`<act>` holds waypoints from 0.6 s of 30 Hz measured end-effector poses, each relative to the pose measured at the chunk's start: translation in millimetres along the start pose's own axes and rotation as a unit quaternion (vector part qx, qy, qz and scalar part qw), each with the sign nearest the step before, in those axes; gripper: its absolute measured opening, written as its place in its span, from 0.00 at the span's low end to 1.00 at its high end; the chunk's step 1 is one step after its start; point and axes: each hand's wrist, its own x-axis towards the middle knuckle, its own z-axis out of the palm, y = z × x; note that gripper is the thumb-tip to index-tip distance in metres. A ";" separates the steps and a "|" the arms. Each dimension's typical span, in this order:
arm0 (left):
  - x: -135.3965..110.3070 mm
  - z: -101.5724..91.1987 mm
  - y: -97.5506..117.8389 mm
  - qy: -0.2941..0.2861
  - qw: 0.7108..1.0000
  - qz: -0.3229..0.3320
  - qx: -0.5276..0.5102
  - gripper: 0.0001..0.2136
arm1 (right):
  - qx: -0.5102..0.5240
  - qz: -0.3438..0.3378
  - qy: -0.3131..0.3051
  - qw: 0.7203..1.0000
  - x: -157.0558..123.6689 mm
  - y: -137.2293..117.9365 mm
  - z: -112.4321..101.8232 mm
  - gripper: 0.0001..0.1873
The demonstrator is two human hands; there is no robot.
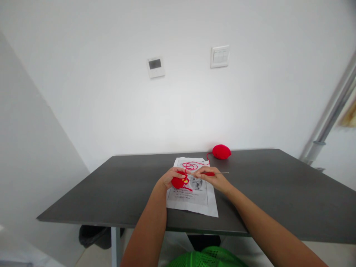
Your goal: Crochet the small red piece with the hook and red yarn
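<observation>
My left hand (171, 177) is closed around a small red crochet piece (178, 182), with a yellow marker (185, 181) at its right side. In my right hand (210, 177) is a crochet hook (209, 173) with a red grip. One metal end sticks out to the right; the other points at the crochet piece beside my left fingers. Red yarn (190, 165) loops over the printed sheet and runs back to a red yarn ball (221, 152). A short red tail hangs below the piece.
A printed paper sheet (191, 205) lies under my hands on the dark grey table (125, 189). Behind the table rises a white wall with a thermostat (155, 67) and a light switch (219, 56). A black bin (96, 236) stands below at the left.
</observation>
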 end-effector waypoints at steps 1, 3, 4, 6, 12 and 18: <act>0.1 0.1 -0.2 -0.002 1.000 -0.001 0.002 0.16 | 0.011 0.006 0.001 1.000 0.1 -0.1 -0.4 0.11; 0.4 0.7 -0.6 -0.003 1.000 -0.002 0.005 0.16 | 0.038 0.023 0.004 0.999 0.4 -0.2 -1.1 0.11; 0.3 1.1 -0.6 -0.002 1.000 -0.001 0.008 0.15 | 0.052 0.032 0.005 0.998 0.5 -0.3 -1.3 0.11; 0.0 2.3 -0.4 0.000 1.000 0.002 0.012 0.15 | 0.068 0.044 0.008 0.997 0.6 -0.4 -1.1 0.11; -2.0 4.6 0.7 -0.002 1.000 -0.006 0.014 0.14 | 0.075 0.033 0.025 0.996 0.3 -0.2 2.3 0.10; 1.3 -0.4 -2.2 -0.002 1.000 -0.001 -0.003 0.14 | -0.010 -0.010 0.002 1.000 -0.1 1.2 -0.9 0.10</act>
